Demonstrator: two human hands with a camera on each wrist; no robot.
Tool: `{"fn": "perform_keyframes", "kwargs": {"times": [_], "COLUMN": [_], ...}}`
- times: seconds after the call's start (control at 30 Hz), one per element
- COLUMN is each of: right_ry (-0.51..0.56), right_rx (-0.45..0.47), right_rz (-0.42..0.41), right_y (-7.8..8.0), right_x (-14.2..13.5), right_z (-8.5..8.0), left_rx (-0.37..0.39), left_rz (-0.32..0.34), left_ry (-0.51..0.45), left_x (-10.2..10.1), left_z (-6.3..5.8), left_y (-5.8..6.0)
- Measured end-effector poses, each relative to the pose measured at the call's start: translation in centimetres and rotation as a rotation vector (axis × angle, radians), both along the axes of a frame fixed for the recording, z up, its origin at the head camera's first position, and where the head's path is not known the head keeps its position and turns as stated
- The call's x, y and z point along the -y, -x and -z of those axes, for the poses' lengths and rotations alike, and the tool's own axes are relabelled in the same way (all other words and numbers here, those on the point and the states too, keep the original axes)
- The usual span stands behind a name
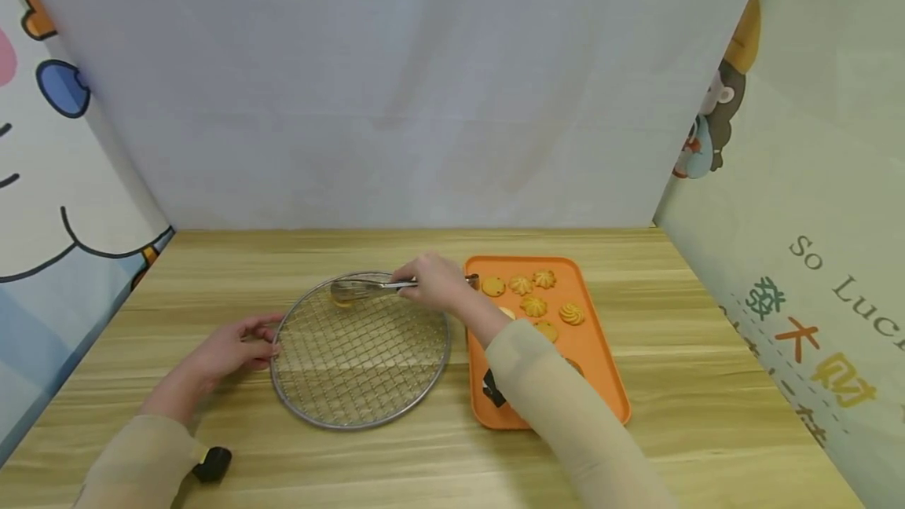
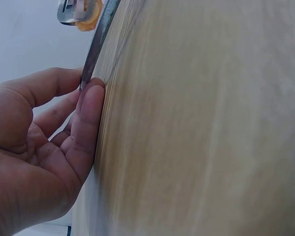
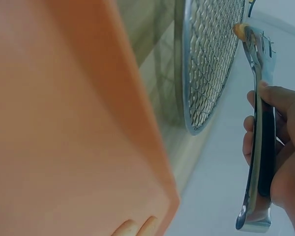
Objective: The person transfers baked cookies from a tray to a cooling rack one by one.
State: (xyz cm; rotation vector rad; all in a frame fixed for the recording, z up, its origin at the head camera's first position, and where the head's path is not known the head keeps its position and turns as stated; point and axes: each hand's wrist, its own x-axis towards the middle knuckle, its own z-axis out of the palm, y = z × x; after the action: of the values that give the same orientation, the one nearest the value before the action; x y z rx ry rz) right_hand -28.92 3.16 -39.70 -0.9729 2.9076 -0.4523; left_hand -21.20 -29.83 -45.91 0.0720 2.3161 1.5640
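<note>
A round wire cooling rack (image 1: 360,371) with a metal rim lies on the table. My left hand (image 1: 229,348) pinches its left rim between thumb and fingers, as the left wrist view also shows. In my right hand (image 1: 434,285) is a pair of metal tongs (image 3: 257,73), gripped by the arms and pointing left across the far part of the rack. A golden cookie (image 3: 240,32) sits between the tong tips, at the rack's far left part. Whether the cookie touches the mesh, I cannot tell.
Right of the rack stands an orange tray (image 1: 597,371) holding several cookies (image 1: 533,305) of different shapes; my right forearm covers part of it. A pale curtain (image 1: 424,100) hangs behind the wood-grain table (image 1: 707,415), with printed cloths at both sides.
</note>
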Motion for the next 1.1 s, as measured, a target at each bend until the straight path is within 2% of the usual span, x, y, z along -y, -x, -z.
{"fn": "perform_keyframes", "kwargs": {"times": [0.23, 0.47, 0.8, 1.1], "right_ry": [-0.009, -0.035, -0.062, -0.064], "right_rx": [0.0, 0.018, -0.013, -0.071], "right_rz": [0.031, 0.054, 0.035, -0.022], "right_y": [0.3, 0.4, 0.4, 0.1], "right_x": [-0.1, -0.5, -1.5, -2.9], "right_z": [0.4, 0.1, -1.1, -2.9], "left_rx": [-0.007, 0.0, -0.002, -0.004], "left_rz": [0.012, 0.015, 0.025, 0.026], "left_ry": [-0.006, -0.016, -0.031, -0.028], "left_x": [-0.1, 0.0, 0.2, 0.2], "left_z": [-0.5, -0.5, -0.3, -0.2], "left_y": [0.0, 0.0, 0.0, -0.1]}}
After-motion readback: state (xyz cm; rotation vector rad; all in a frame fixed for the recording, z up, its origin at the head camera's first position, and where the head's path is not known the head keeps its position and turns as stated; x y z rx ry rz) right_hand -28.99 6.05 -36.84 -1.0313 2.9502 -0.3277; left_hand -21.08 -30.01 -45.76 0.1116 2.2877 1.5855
